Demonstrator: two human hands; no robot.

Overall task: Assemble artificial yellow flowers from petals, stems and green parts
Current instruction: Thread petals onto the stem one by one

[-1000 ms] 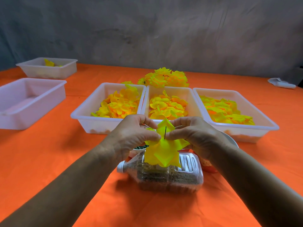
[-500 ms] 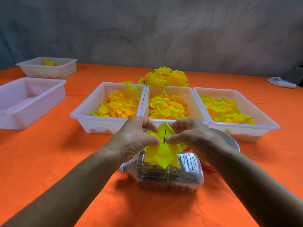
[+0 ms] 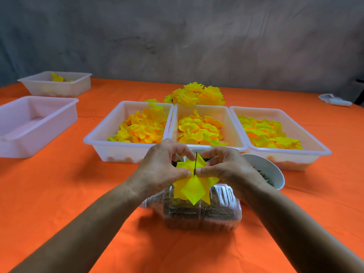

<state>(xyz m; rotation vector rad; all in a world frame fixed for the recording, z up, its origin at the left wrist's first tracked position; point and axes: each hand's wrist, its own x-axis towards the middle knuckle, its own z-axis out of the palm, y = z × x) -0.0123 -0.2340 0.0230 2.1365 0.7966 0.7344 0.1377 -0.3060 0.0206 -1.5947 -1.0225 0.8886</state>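
Nearest, clear bottle [image 3: 202,213] lying on orange table [image 3: 59,194], brown grains inside. Above it, left hand [image 3: 159,170] and right hand [image 3: 226,170] pinching yellow petals [image 3: 194,189] on thin stem [image 3: 195,163]. Beyond, three trays [image 3: 110,142] of petals.

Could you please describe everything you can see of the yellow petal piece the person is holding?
The yellow petal piece looks like thin, bright yellow fabric or plastic cut into pointed, star-like lobes, seemingly layered. A thin dark stem pokes up through its centre. The left hand and right hand pinch it from either side near the stem, holding it above a clear plastic bottle lying on the orange table. Its lower points hang down over the bottle.
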